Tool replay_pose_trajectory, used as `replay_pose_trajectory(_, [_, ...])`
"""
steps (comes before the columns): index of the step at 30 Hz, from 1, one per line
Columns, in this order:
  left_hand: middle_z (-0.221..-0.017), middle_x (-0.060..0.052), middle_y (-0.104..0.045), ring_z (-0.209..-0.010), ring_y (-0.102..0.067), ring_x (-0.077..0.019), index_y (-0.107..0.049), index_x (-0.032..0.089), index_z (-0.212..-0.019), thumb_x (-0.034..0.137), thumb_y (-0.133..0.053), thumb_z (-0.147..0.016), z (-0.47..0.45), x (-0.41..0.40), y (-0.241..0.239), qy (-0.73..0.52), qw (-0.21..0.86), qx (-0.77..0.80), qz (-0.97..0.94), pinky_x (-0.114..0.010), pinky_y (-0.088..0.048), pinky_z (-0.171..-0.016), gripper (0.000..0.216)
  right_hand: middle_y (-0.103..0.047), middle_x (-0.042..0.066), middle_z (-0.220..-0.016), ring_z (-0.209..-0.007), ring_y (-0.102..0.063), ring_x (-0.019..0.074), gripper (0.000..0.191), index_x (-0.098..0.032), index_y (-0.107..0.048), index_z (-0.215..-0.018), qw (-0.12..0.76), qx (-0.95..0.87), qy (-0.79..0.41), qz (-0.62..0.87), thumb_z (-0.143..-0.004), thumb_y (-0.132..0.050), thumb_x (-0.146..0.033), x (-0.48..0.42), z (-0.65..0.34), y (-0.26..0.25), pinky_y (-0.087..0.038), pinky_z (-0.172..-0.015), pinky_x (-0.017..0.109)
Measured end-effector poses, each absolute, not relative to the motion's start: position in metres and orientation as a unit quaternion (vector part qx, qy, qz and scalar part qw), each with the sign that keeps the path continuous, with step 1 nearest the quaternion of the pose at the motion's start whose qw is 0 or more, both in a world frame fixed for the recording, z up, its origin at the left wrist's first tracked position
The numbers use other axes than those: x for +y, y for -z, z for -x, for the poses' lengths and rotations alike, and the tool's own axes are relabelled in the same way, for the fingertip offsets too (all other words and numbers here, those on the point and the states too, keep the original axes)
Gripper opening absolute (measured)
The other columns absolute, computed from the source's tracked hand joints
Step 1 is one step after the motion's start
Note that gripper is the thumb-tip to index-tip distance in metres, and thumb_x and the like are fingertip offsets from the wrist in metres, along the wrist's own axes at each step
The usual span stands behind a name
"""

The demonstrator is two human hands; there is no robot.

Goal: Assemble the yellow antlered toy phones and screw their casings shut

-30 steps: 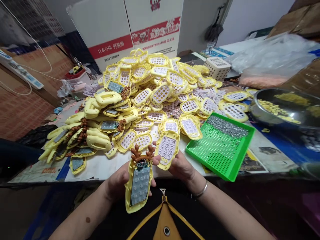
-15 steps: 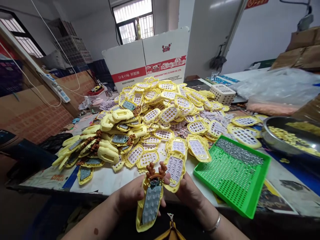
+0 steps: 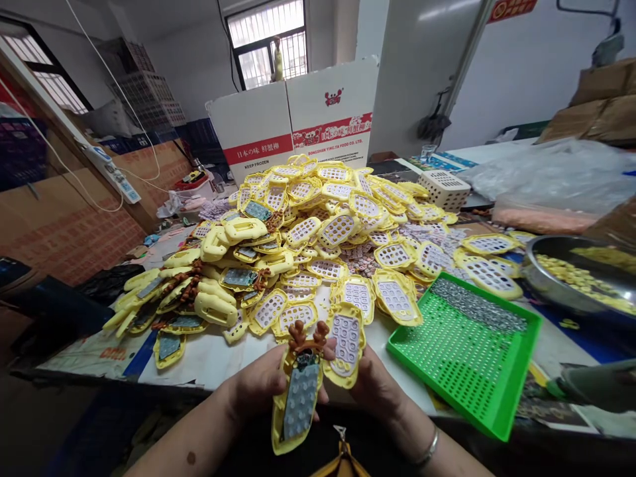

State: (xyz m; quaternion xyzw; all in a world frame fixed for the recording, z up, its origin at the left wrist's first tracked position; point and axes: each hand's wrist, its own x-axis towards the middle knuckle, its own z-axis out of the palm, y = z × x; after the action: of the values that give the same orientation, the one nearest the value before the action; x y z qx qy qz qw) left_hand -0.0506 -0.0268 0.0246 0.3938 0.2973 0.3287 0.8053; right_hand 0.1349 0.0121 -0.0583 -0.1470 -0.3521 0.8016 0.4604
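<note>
My left hand [image 3: 258, 387] is closed around a yellow toy-phone shell with brown antlers [image 3: 298, 391], its grey rubber keypad and circuit board facing up. My right hand [image 3: 380, 391] grips a second yellow shell with a grid of key holes [image 3: 345, 344], held side by side against the first, just above the table's near edge. Behind them rises a large heap of similar yellow shells [image 3: 328, 225].
A green perforated tray [image 3: 462, 354] with several small metal parts lies to the right. A metal bowl of yellow pieces [image 3: 581, 275] sits further right. A white cardboard box [image 3: 298, 126] stands behind the heap. Assembled yellow pieces with antlers [image 3: 193, 291] lie at left.
The camera has tilted upward, so hands and table sit lower in view. Both hands still hold the two shells together, drawn slightly nearer to my body.
</note>
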Motion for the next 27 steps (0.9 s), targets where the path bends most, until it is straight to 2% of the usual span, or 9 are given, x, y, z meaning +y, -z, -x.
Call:
replay_pose_trajectory(5, [-0.101, -0.012, -0.072, -0.081, -0.066, -0.0206, -0.07, 0.019, -0.115, 0.064, -0.074, -0.068, 0.059, -0.018, -0.024, -0.448, 0.738, 0.352, -0.362, -0.031, -0.058, -0.068, 0.065, -0.072, 0.012, -0.104, -0.09, -0.07, 0.0239, 0.066, -0.021, -0.07, -0.107, 0.449, -0.335, -0.81, 0.17, -0.068, -0.066, -0.074, 0.013, -0.14, 0.067, -0.054, -0.089, 0.041])
replay_pose_trajectory(9, [-0.101, -0.013, -0.073, -0.076, -0.068, -0.0209, -0.071, 0.017, -0.108, 0.062, -0.065, -0.078, 0.061, -0.004, -0.017, -0.486, 0.702, 0.433, -0.288, -0.03, -0.058, -0.061, 0.054, -0.07, 0.012, -0.119, -0.098, -0.071, 0.0252, 0.053, -0.025, -0.065, -0.115, 0.454, -0.301, -0.824, 0.158, -0.076, -0.067, -0.061, 0.012, -0.141, 0.074, -0.054, -0.092, 0.044])
replay_pose_trajectory(13, [-0.092, -0.011, -0.074, -0.066, -0.067, -0.0193, -0.071, 0.014, -0.101, 0.057, -0.069, -0.077, 0.052, 0.01, -0.019, -0.499, 0.672, 0.498, -0.225, -0.029, -0.057, -0.054, 0.049, -0.072, 0.012, -0.116, -0.102, -0.07, 0.0274, 0.059, -0.024, -0.063, -0.115, 0.448, -0.268, -0.834, 0.179, -0.065, -0.082, -0.047, 0.012, -0.14, 0.069, -0.048, -0.102, 0.05])
replay_pose_trajectory(15, [-0.094, -0.01, -0.074, -0.067, -0.067, -0.0185, -0.07, 0.015, -0.1, 0.051, -0.074, -0.075, 0.046, 0.014, -0.021, -0.505, 0.651, 0.519, -0.229, -0.028, -0.055, -0.054, 0.044, -0.073, 0.011, -0.114, -0.106, -0.069, 0.0278, 0.063, -0.023, -0.064, -0.113, 0.436, -0.272, -0.832, 0.207, -0.058, -0.088, -0.042, 0.012, -0.137, 0.064, -0.043, -0.107, 0.05])
replay_pose_trajectory(18, [-0.101, -0.009, -0.074, -0.077, -0.069, -0.0187, -0.07, 0.016, -0.099, 0.045, -0.082, -0.068, 0.036, 0.019, -0.024, -0.503, 0.631, 0.523, -0.274, -0.027, -0.055, -0.064, 0.045, -0.072, 0.009, -0.116, -0.114, -0.064, 0.0273, 0.066, -0.024, -0.065, -0.11, 0.441, -0.288, -0.817, 0.234, -0.052, -0.092, -0.038, 0.014, -0.129, 0.058, -0.039, -0.111, 0.049])
replay_pose_trajectory(22, [-0.106, -0.007, -0.073, -0.099, -0.067, -0.0223, -0.068, 0.017, -0.108, 0.045, -0.086, -0.062, 0.026, 0.02, -0.026, -0.494, 0.62, 0.509, -0.337, -0.028, -0.051, -0.085, 0.058, -0.066, 0.006, -0.126, -0.119, -0.061, 0.0252, 0.074, -0.027, -0.059, -0.117, 0.467, -0.302, -0.802, 0.216, -0.052, -0.092, -0.034, 0.017, -0.116, 0.052, -0.041, -0.11, 0.046])
replay_pose_trajectory(27, [-0.117, -0.01, -0.069, -0.113, -0.061, -0.0276, -0.063, 0.016, -0.118, 0.051, -0.086, -0.059, 0.022, 0.021, -0.02, -0.465, 0.599, 0.528, -0.383, -0.033, -0.047, -0.093, 0.072, -0.06, 0.009, -0.134, -0.123, -0.058, 0.0256, 0.086, -0.026, -0.051, -0.126, 0.459, -0.317, -0.798, 0.228, -0.051, -0.092, -0.029, 0.018, -0.108, 0.051, -0.044, -0.107, 0.045])
